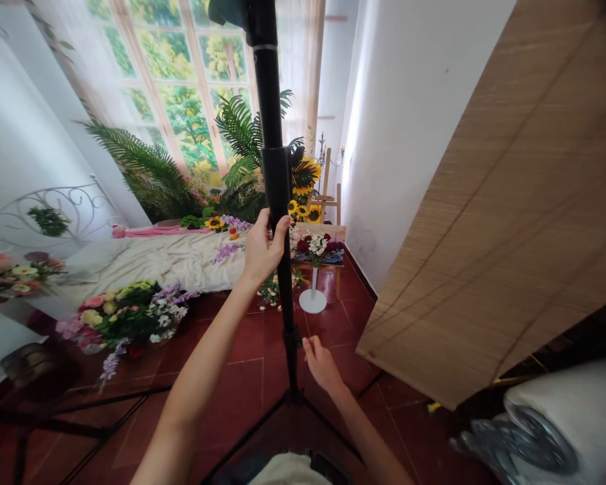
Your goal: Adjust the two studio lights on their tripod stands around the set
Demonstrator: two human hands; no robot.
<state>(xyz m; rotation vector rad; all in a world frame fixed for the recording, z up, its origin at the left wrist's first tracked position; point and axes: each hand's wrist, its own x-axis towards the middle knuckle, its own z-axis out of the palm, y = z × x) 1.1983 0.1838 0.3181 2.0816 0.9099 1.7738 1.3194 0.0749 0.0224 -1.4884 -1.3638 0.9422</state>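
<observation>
Black pole point(277, 185) filled the grip of the outstretched left hand point(265, 248); the right hand point(324, 367) sat lower, its grip unclear. The pole stood nearly upright, top tilting left.

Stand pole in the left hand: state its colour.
The stand pole is black, best seen in the head view.

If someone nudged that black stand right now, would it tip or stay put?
The black stand would likely resist a light nudge: its legs spread and the left hand grips it. A push higher up might tip it more easily, since it is tall and slim.
</observation>
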